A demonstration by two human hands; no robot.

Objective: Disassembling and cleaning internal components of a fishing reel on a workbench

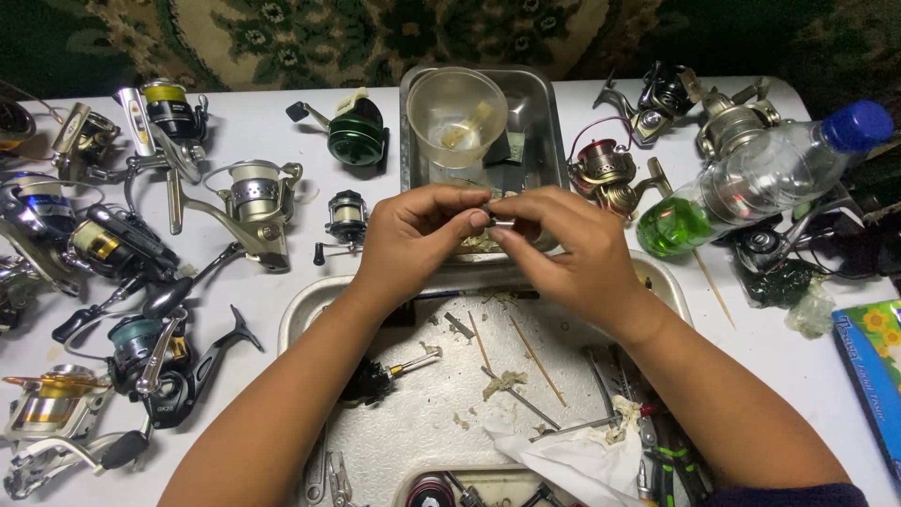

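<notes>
1. Both hands, left (418, 235) and right (563, 249), pinch one small metal part (500, 223) between their fingertips, held over the tray (310, 305) at 12 o'clock from its middle.
2. A slip would likely drop the part among the tray's sticks (537, 347) and debris, where it would be hard to find.
3. An elbow nudge could tip the bottle (751, 178) at 2 o'clock, or the cup (457, 113) at 12.
4. The part's shape is mostly hidden by fingers; the tissue (572, 460) covers tools at 6.
</notes>
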